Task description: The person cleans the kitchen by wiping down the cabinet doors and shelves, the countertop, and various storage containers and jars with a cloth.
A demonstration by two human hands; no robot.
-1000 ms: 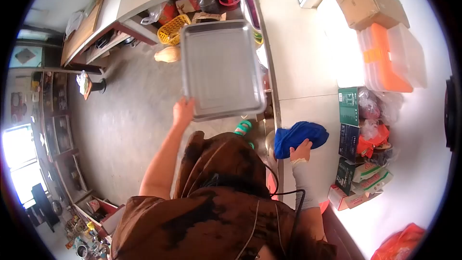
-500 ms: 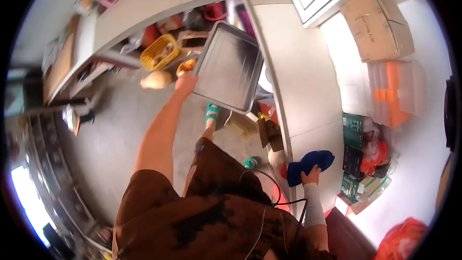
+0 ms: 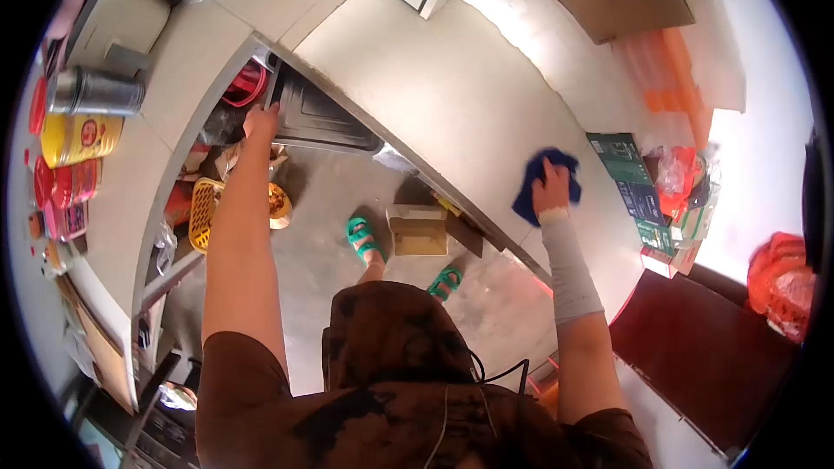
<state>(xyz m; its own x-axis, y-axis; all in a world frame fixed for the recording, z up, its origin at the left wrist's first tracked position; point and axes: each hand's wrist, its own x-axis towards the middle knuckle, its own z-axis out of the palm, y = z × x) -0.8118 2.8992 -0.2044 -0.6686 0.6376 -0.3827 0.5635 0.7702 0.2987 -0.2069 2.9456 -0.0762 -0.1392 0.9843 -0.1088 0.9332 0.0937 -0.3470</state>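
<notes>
My left hand (image 3: 261,122) is closed on the near-left edge of a dark metal tray (image 3: 317,113). Most of that tray lies under the edge of the tiled counter (image 3: 417,95), and its far part is hidden. On the counter at the right, my right hand (image 3: 551,189) rests on a dark blue cloth (image 3: 532,200), which is bunched under and around its fingers. A grey sleeve covers the right forearm.
A yellow basket (image 3: 201,213) and an open cardboard box (image 3: 419,231) stand below the counter. Jars and a metal canister (image 3: 95,92) line the left counter. Boxes (image 3: 618,169) and bags stand along the wall at right.
The tray has gone from in front of me to under the counter's edge, still in my left hand. My right hand and the cloth are further along the counter. The view has turned.
</notes>
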